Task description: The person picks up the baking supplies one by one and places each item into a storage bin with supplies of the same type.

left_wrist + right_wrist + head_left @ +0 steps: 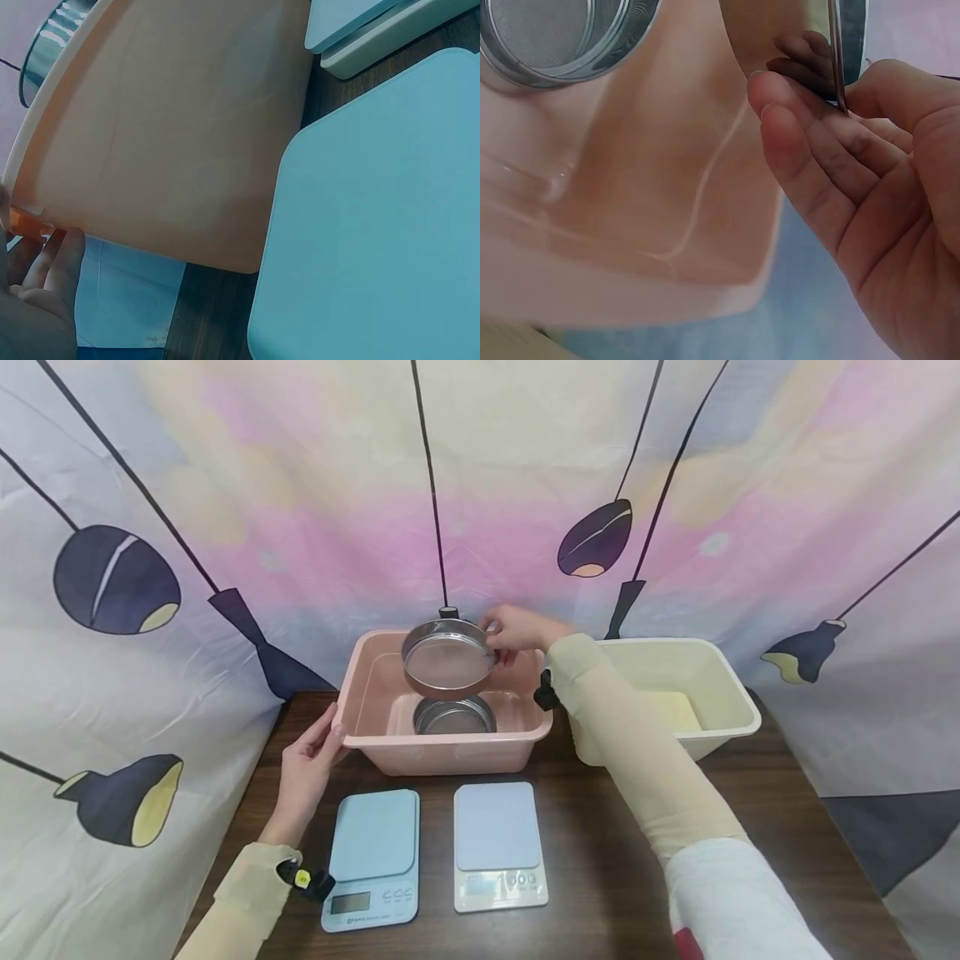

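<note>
My right hand pinches the rim of a round metal sieve, tilted up above the pink plastic basin. The right wrist view has the thumb on one side of the shiny sieve wall and the fingers on the other. Below it, a second metal sieve lies inside the basin; its fine mesh shows in the right wrist view. At the basin's left front corner, my left hand holds the rim, fingers under the lip in the left wrist view.
In front of the basin lie a light blue kitchen scale and a white kitchen scale. A cream plastic basin stands on the right, partly behind my right forearm. A patterned curtain hangs behind the dark wooden table.
</note>
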Tool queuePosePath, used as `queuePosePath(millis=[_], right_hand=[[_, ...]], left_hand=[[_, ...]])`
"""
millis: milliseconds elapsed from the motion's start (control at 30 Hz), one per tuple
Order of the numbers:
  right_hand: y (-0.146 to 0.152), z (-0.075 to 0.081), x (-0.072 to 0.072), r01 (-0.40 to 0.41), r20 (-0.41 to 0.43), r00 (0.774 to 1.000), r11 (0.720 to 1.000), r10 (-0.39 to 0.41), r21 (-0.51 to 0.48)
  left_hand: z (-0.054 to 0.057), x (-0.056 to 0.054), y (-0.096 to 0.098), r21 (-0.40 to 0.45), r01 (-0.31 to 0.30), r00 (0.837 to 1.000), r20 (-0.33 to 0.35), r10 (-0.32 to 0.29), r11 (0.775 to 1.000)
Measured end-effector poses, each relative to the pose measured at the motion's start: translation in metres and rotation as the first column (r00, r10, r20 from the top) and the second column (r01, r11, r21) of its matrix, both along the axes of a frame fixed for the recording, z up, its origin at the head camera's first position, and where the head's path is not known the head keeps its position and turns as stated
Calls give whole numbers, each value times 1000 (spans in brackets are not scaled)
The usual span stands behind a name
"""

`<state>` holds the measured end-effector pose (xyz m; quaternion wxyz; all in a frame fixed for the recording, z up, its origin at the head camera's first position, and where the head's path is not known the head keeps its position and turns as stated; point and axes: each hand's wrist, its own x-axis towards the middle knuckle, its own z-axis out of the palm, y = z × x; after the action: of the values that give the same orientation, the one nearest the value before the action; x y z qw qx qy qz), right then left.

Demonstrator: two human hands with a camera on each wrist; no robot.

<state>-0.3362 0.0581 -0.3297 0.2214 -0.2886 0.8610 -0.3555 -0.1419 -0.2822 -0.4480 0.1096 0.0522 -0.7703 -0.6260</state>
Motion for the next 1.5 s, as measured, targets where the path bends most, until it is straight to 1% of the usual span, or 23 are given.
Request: queuePosePath(millis=[100,300,433,533,700,867,1067,1233,1333,1500], right_hand=[[-5,-10,-2,8,17,1000,1000,-9,13],[-9,-26,-2,12,83,996,998,-17,64],[-10,-35,-4,11,122,992,995,-23,98],[-12,-40,-4,-1,135,991,993,-15,119],[-14,-43,0,-29,124,992,987,10,159],[-16,-47,3,-52,166,986,980,20,195],[-20,-53,3,-63,210,978,975,17,215],[-22,-57,4,-65,226,974,965,5,256],[-22,-55,5,-63,228,974,961,0,270],[-22,-45,8,-61,220,975,961,0,269]], left_hand=[[-2,1,0,4,4,1000,-9,-4,1000],[-5,2,2,35,11,1000,-25,-10,999],[-6,2,1,15,9,1000,-23,-9,1000],[-6,2,0,4,9,1000,-19,-9,1000],[-5,2,1,7,12,1000,-15,-11,1000],[-5,2,1,33,16,999,-42,-14,999],[-5,2,2,52,19,997,-73,-16,998],[-5,3,3,59,21,997,-70,-17,998],[-4,3,2,53,23,998,-63,-20,998],[-3,2,-1,51,24,998,-61,-20,998]])
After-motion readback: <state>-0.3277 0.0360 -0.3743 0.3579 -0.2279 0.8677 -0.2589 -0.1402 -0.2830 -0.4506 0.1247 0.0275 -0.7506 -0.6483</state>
